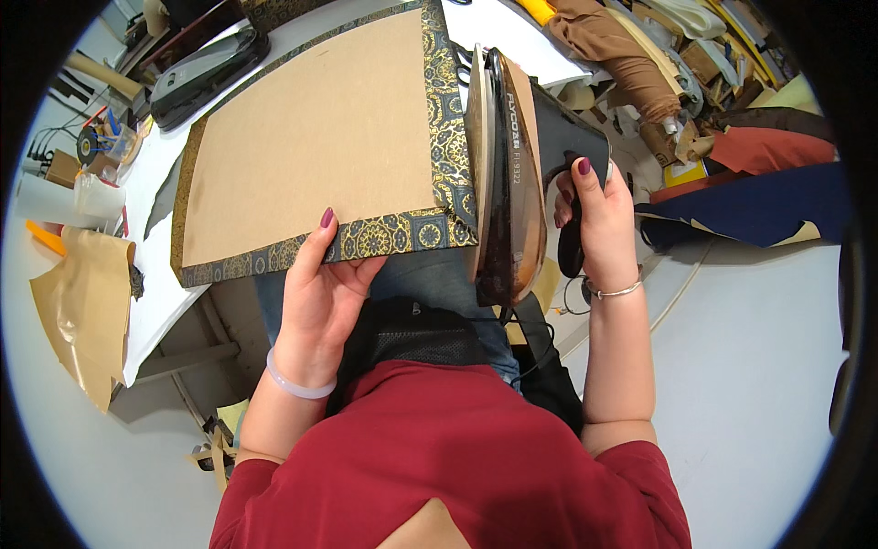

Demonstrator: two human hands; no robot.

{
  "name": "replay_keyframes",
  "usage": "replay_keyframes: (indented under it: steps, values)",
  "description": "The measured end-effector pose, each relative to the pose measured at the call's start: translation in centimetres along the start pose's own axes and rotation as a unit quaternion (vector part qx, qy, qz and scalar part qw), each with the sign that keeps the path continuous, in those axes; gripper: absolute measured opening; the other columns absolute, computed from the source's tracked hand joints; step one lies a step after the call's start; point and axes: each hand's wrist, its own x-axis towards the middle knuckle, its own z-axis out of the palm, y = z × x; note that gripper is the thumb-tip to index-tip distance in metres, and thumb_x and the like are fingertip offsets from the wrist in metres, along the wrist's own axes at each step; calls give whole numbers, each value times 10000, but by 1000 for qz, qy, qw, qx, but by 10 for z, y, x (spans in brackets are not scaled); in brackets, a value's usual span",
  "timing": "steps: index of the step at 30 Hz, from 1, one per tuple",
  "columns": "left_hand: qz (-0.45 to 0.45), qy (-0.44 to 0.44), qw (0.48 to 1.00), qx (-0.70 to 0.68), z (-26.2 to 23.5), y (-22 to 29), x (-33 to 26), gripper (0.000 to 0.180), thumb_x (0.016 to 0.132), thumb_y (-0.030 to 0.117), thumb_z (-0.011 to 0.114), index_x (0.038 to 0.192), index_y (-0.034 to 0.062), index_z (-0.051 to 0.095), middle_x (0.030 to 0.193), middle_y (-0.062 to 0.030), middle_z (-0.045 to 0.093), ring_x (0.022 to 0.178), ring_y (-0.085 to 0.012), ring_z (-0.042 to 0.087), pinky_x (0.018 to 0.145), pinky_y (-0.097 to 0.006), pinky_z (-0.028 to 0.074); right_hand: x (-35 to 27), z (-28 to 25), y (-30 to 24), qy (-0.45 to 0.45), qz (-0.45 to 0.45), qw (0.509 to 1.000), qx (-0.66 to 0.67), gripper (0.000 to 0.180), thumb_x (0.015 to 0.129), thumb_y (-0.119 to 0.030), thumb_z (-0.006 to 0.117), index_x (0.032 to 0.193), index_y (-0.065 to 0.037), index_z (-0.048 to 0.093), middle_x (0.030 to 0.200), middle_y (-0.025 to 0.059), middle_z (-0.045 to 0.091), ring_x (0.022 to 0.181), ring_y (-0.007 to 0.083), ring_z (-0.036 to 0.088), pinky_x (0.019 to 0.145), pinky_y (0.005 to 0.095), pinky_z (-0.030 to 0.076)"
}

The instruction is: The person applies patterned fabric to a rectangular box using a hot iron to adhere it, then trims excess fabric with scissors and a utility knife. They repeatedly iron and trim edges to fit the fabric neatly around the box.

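A flat board (311, 137) with a beige face and a dark blue-and-gold brocade border is held up in front of me. My left hand (325, 261) grips its near edge, thumb on the beige face and fingers underneath. On the right, my right hand (594, 220) is wrapped round the black handle of a clothes iron (517, 192) with a translucent brown body. The iron is tipped on its side, its flat sole turned towards the board's right brocade edge. Whether the sole touches that edge, I cannot tell.
White paper (151, 302) covers the table beneath the board. A grey-black device (206, 78) lies at the far left, with a paper roll (59, 201) and brown paper (87, 302) nearer. To the right are fabric rolls (622, 55), red cloth (768, 151) and navy cloth (750, 206). A cord hangs below the iron.
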Motion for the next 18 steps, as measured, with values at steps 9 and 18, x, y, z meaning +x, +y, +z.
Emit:
replay_keyframes:
  steps: [9, 18]
  values:
    - [-6, 1, 1000, 18, 4, -6, 2, 242, 1068, 232, 560, 1164, 36, 665, 1143, -135, 747, 1061, -252, 731, 994, -443, 581, 7, -9, -11, -28, 10, 999, -32, 291, 1019, -328, 700, 1042, -65, 579, 797, -17, 571, 628, 78, 501, 581, 239, 437]
    - [-27, 23, 999, 41, -11, -23, 14, 230, 1060, 218, 577, 1154, 26, 663, 1123, -117, 742, 1056, -243, 726, 976, -445, 590, 21, -16, -34, -55, 3, 975, -217, 272, 1002, -282, 728, 1039, -49, 592, 707, -47, 538, 579, 42, 479, 528, 224, 406]
